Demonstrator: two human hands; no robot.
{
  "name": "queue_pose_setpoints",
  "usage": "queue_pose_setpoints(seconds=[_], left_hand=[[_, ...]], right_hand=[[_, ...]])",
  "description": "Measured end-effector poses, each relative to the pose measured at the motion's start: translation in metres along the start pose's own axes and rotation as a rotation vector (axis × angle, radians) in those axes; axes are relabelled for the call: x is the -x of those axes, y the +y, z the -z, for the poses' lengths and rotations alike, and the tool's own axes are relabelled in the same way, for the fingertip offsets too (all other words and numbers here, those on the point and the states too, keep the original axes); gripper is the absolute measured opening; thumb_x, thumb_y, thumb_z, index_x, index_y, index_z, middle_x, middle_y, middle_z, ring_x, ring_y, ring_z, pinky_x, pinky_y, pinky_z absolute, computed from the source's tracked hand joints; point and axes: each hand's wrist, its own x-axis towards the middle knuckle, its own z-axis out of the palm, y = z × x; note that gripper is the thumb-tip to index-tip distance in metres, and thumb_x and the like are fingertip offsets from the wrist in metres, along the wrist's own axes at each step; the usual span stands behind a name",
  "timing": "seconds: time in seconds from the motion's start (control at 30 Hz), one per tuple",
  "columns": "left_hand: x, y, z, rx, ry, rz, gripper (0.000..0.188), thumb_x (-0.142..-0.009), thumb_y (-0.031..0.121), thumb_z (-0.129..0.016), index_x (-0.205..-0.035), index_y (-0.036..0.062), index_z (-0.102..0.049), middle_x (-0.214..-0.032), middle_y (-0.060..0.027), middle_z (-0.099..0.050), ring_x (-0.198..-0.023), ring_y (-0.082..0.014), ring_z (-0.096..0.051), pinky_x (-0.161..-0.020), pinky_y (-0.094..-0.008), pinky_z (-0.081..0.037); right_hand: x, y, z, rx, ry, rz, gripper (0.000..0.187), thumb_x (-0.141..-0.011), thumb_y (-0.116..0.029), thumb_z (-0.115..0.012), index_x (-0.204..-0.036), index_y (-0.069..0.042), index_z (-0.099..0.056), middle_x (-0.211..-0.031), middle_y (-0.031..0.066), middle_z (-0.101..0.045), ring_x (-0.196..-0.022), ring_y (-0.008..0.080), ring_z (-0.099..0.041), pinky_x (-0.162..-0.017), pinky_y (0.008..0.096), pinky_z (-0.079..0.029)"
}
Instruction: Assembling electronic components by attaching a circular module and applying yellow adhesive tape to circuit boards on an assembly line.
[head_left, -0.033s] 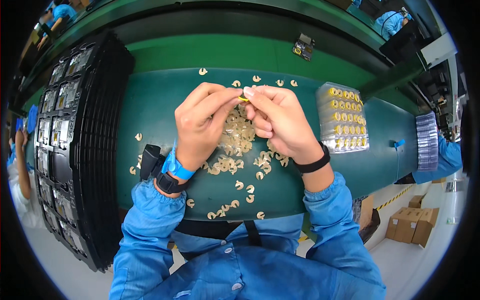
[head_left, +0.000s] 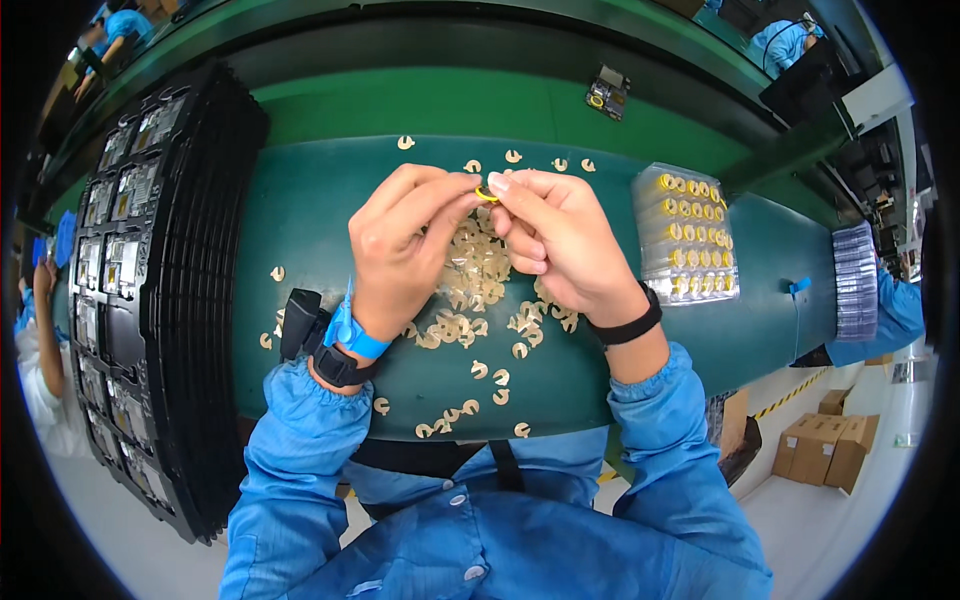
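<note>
Above the middle of the green work mat, a small round piece (head_left: 487, 196) with a yellow rim and a dark middle sits between my fingertips. My left hand (head_left: 405, 235) pinches its left side. On the other side, thumb and index finger of my right hand (head_left: 560, 235) close on it, the remaining fingers curled. Part of the piece is hidden by the fingertips. Beneath both hands lies a loose heap of thin cream-coloured notched discs (head_left: 470, 270), each with a small tab; more are scattered toward me and along the far side.
A clear tray (head_left: 650, 250) with rows of yellow-rimmed round pieces stands to the right. Further right is a stack of clear trays (head_left: 854, 285). Tall black trays (head_left: 190, 300) holding electronic parts rise at the left. A small electronic assembly (head_left: 607, 93) lies on the far ledge.
The yellow-rimmed piece has tipped slightly between my fingertips, and more of its dark middle shows. My hands stay in nearly the same place.
</note>
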Motion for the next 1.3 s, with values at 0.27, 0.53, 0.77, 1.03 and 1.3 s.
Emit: queue_pose_setpoints(seconds=[0.27,0.53,0.77,1.03,1.3], left_hand=[[0.006,-0.006,-0.003,0.481,-0.141,0.493,0.017,-0.102,0.008,-0.066,-0.112,-0.0045,-0.07,-0.095,-0.0083,-0.075,-0.082,-0.0141,-0.073,-0.068,-0.025,-0.057],[-0.004,-0.008,0.015,0.544,0.176,0.531,0.018,-0.103,0.012,-0.064,-0.108,-0.0042,-0.07,-0.091,-0.0101,-0.073,-0.076,-0.0152,-0.072,-0.066,-0.0261,-0.056],[0.0,0.145,0.159,-0.285,-0.036,0.377,0.016,-0.097,0.006,-0.068,-0.108,-0.0056,-0.071,-0.094,-0.0126,-0.076,-0.084,-0.0171,-0.075,-0.076,-0.0297,-0.059],[0.067,0.146,0.322,-1.102,-0.068,0.48,0.021,-0.087,-0.004,-0.06,-0.104,-0.0007,-0.072,-0.093,-0.0228,-0.073,-0.09,-0.0414,-0.071,-0.083,-0.0469,-0.055],[0.082,0.139,0.347,-0.974,-0.366,0.432,0.06,-0.075,-0.013,-0.056,-0.132,0.0037,-0.061,-0.116,-0.0247,-0.069,-0.111,-0.0433,-0.063,-0.096,-0.0483,-0.05]], right_hand=[[-0.009,0.008,0.006,0.315,0.116,0.286,0.015,-0.102,-0.012,-0.067,-0.099,0.003,-0.069,-0.083,0.0019,-0.066,-0.06,0.0015,-0.052,-0.05,0.0198,-0.039],[-0.009,0.025,0.01,0.556,0.163,0.345,0.012,-0.101,-0.007,-0.066,-0.104,0.004,-0.07,-0.082,0.0003,-0.067,-0.059,0.0006,-0.049,-0.05,0.0181,-0.035],[-0.007,0.043,0.0,0.759,0.041,0.449,0.011,-0.1,-0.005,-0.067,-0.101,0.006,-0.07,-0.087,0.0043,-0.071,-0.08,0.0086,-0.068,-0.071,0.0228,-0.054],[-0.002,0.043,-0.01,0.68,0.0,0.465,0.013,-0.101,-0.007,-0.067,-0.104,0.005,-0.069,-0.088,0.0024,-0.069,-0.073,0.0043,-0.06,-0.064,0.0216,-0.048],[-0.002,0.046,-0.005,0.661,0.007,0.49,0.014,-0.101,-0.008,-0.067,-0.104,0.005,-0.069,-0.086,0.0016,-0.069,-0.073,0.0043,-0.061,-0.064,0.0214,-0.048]])
